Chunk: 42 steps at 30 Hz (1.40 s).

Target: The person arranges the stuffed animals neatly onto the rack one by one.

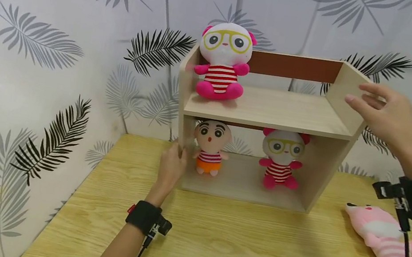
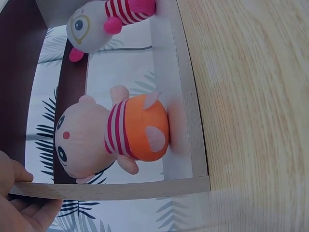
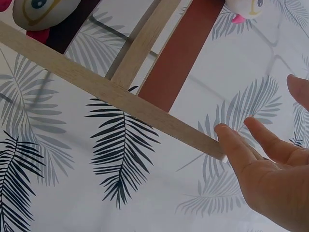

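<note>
A two-tier wooden shelf (image 1: pixel 267 125) stands on the table. My left hand (image 1: pixel 172 163) grips its left side panel (image 2: pixel 130 189), thumb on the inner face and fingers on the outer. By the upper front of the right side panel (image 3: pixel 188 133), my right hand (image 1: pixel 391 119) has its fingers extended; whether they touch the wood I cannot tell. A pink-and-white panda plush (image 1: pixel 221 77) with yellow glasses sits at the left of the upper tier. Below, a boy doll (image 2: pixel 137 126) in orange shorts stands at left, and a second panda plush (image 1: pixel 280 171) sits at right.
On the table (image 1: pixel 208 241), a pink plush animal (image 1: pixel 386 240) lies right of the shelf, partly behind my right forearm. The leaf-patterned wall (image 1: pixel 91 61) rises behind the shelf and along the left side. Camera cables hang from both wrists.
</note>
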Motion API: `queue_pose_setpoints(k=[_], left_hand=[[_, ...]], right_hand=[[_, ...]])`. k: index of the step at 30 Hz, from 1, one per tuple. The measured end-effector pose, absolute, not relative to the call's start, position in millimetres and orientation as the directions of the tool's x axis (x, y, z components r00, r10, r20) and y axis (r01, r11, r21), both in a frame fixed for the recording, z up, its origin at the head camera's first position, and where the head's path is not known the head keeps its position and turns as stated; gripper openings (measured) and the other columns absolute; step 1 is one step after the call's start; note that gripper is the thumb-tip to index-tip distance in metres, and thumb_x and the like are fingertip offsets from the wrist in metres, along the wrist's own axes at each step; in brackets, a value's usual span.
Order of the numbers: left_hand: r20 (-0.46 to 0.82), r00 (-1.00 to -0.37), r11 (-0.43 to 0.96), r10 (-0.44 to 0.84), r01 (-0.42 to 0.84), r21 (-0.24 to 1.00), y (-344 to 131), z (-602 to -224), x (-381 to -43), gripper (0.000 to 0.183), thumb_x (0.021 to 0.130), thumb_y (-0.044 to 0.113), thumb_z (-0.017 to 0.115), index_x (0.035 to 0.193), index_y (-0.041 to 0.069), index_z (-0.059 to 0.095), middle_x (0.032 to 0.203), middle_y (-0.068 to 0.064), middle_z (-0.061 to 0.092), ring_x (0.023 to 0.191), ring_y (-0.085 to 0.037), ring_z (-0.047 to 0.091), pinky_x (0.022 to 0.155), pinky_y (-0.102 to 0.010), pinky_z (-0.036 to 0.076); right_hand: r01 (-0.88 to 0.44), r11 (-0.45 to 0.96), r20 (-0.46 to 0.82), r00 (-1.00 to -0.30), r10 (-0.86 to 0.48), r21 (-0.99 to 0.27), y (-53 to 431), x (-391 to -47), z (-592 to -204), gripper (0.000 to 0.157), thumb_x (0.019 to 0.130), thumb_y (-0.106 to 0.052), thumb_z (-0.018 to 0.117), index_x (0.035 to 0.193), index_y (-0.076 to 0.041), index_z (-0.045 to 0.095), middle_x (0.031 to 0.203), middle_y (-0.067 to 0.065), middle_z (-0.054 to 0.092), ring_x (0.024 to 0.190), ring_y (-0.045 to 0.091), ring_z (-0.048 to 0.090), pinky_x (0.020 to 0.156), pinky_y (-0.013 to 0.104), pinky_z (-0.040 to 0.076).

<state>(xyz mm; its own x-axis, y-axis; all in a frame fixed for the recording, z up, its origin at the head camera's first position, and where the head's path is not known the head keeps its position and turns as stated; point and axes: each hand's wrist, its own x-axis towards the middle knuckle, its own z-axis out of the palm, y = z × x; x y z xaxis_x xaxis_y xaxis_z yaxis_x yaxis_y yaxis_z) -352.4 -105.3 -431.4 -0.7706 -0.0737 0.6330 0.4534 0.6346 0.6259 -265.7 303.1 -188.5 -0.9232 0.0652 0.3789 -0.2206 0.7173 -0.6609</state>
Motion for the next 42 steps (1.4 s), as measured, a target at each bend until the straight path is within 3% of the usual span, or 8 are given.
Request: queue_pose_setpoints(k=[9,18,24,32,42], left_hand=[[0.632,-0.771,0.638,-0.071,0.453,0.623,-105.8,-429.4,-350.2,0.02,0.095,-0.003,0.061,0.111,-0.014,0.061,0.1,-0.033,0.067,0.091,-0.046,0.067,0.073,-0.052,0.056],[0.644,-0.762,0.642,-0.063,0.463,0.611,-104.5,-430.4,-347.7,0.016,0.095,-0.001,0.062,0.105,-0.013,0.061,0.094,-0.032,0.067,0.086,-0.046,0.067,0.069,-0.053,0.055],[0.65,-0.757,0.639,-0.064,0.469,0.61,-105.7,-430.8,-349.6,0.017,0.094,-0.002,0.062,0.107,-0.014,0.061,0.094,-0.032,0.067,0.086,-0.046,0.068,0.069,-0.053,0.055],[0.631,-0.772,0.65,-0.073,0.443,0.617,-108.6,-428.5,-351.8,0.015,0.095,0.0,0.062,0.104,-0.012,0.062,0.094,-0.031,0.067,0.088,-0.046,0.067,0.071,-0.053,0.054],[0.616,-0.784,0.641,-0.079,0.433,0.633,-111.1,-429.8,-349.9,0.018,0.096,0.0,0.061,0.109,-0.012,0.062,0.097,-0.029,0.068,0.09,-0.044,0.067,0.073,-0.053,0.054]], right_hand=[[-0.213,0.705,0.419,-0.899,0.13,-0.677,311.5,-257.0,-192.2,0.064,0.1,-0.046,0.055,0.151,-0.009,0.043,0.161,0.011,0.029,0.143,0.037,0.031,0.112,0.058,0.024],[-0.149,0.719,0.427,-0.877,0.222,-0.679,324.2,-244.8,-196.6,0.059,0.102,-0.044,0.05,0.149,-0.009,0.047,0.156,0.018,0.034,0.135,0.045,0.039,0.111,0.06,0.026],[-0.12,0.729,0.41,-0.881,0.235,-0.674,341.2,-244.3,-209.2,0.062,0.102,-0.042,0.048,0.147,0.001,0.044,0.156,0.025,0.03,0.137,0.052,0.031,0.107,0.067,0.025],[-0.037,0.773,0.344,-0.908,0.239,-0.633,375.3,-251.5,-245.1,0.067,0.105,-0.043,0.04,0.144,0.012,0.039,0.146,0.04,0.032,0.126,0.059,0.032,0.098,0.073,0.028],[0.087,0.786,0.171,-0.956,0.239,-0.612,414.7,-256.9,-282.3,0.075,0.105,-0.048,0.035,0.143,0.016,0.034,0.138,0.043,0.033,0.117,0.06,0.038,0.093,0.074,0.033]])
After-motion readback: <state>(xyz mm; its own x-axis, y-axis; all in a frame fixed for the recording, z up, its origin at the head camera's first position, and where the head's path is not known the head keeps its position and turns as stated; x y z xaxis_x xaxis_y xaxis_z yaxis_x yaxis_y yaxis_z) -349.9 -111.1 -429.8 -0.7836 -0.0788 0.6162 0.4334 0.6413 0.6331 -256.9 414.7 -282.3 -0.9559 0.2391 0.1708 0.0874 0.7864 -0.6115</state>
